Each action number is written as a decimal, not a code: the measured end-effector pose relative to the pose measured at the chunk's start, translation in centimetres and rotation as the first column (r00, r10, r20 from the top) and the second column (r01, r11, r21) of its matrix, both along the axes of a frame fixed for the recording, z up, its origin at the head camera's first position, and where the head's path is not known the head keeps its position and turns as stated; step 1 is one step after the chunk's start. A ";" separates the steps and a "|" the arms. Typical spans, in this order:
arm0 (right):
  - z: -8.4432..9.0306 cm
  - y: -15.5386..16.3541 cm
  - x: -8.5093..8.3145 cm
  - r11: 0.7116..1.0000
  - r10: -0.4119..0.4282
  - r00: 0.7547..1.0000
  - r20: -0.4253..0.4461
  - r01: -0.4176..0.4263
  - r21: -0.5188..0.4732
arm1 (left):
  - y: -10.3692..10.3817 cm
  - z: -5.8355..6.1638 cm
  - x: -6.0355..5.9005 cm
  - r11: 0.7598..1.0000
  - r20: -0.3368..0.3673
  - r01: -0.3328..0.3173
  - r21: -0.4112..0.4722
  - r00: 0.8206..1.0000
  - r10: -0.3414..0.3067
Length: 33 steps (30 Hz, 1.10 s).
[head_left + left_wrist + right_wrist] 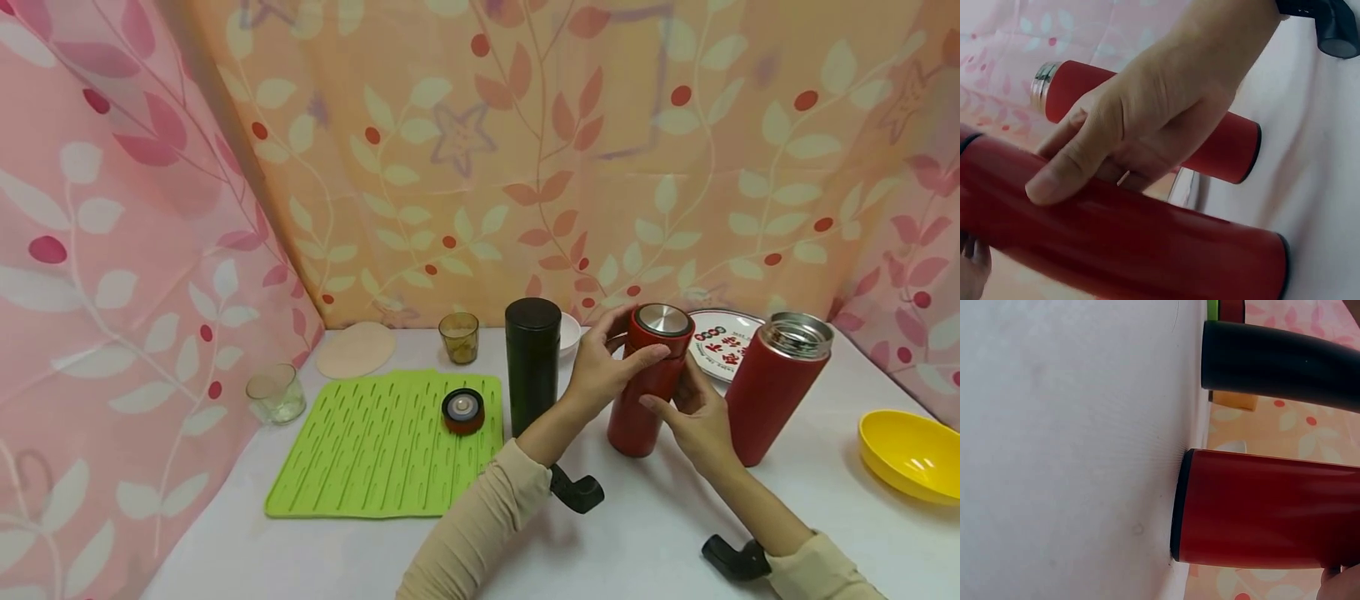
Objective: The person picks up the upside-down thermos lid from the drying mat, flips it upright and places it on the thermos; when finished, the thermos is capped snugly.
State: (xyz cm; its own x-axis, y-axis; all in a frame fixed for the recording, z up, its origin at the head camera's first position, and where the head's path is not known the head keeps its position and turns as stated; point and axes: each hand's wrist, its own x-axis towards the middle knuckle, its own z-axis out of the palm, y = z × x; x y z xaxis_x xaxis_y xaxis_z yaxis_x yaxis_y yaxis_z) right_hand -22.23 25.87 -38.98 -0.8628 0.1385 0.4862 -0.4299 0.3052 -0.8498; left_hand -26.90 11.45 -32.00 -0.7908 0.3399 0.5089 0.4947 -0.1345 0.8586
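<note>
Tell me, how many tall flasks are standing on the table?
3. A black flask stands by the green mat; a capped red flask sits between the left hand and right hand; an open red flask stands right of it. None looks hidden.

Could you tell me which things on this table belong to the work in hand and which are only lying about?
In hand:
- capped red flask, gripped near the top by the left hand and lower down by the right hand

Lying about:
- open red flask
- black flask
- loose lid on the green mat
- yellow bowl
- two glasses
- plate
</note>
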 end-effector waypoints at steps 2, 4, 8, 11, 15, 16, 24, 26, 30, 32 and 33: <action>0.1 0.0 0.1 1.000 -0.008 1.000 0.014 0.008 0.010 | 0.4 0.3 0.3 0.997 0.002 -0.075 -0.031 0.997 0.075; 0.1 0.1 0.1 1.000 -0.006 1.000 0.017 0.006 0.005 | 0.8 0.5 0.6 0.990 0.004 -0.131 -0.048 0.991 0.131; 0.1 0.1 0.0 1.000 0.010 1.000 0.006 -0.010 -0.027 | 0.9 0.5 0.7 0.990 0.018 -0.135 -0.033 0.991 0.136; 0.0 0.0 -0.1 0.999 0.015 1.000 -0.005 -0.015 -0.036 | 0.4 0.2 0.6 0.997 0.004 -0.076 -0.014 0.997 0.076; 0.0 0.0 -0.1 0.997 0.038 0.999 -0.030 -0.040 -0.060 | -0.2 -0.1 0.3 1.000 -0.053 -0.003 0.008 0.999 0.004; 0.0 0.0 -0.1 0.997 0.041 0.999 -0.031 -0.042 -0.060 | -0.2 -0.1 0.3 1.000 -0.053 0.009 0.014 0.999 -0.008; -0.1 0.1 0.2 1.000 -0.006 1.000 0.023 0.005 0.018 | 0.5 0.4 0.6 0.992 0.000 -0.103 -0.074 0.995 0.104; -0.1 0.0 0.2 1.000 -0.011 1.000 0.026 0.010 0.020 | 0.7 0.4 0.6 0.989 0.012 -0.122 -0.088 0.992 0.123; -0.1 -0.1 0.2 1.000 -0.007 1.000 0.023 0.007 0.010 | 0.8 0.4 0.8 0.993 0.058 -0.104 -0.063 0.993 0.107; 0.0 -0.1 0.2 1.000 0.001 1.000 0.016 -0.001 -0.001 | 0.6 0.3 0.8 0.995 0.049 -0.081 -0.056 0.995 0.084; 0.0 -0.1 0.1 1.000 0.006 1.000 0.012 -0.006 -0.007 | 0.4 0.3 0.8 0.996 0.032 -0.069 -0.054 0.997 0.071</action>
State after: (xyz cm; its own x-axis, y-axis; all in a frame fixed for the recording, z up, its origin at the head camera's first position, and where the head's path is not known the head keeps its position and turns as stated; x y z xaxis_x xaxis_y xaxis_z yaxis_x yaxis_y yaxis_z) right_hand -22.09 25.75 -38.98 -0.8695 0.1365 0.4748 -0.4215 0.2963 -0.8571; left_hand -26.14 11.89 -31.72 -0.8300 0.3088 0.4644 0.4719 -0.0548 0.8799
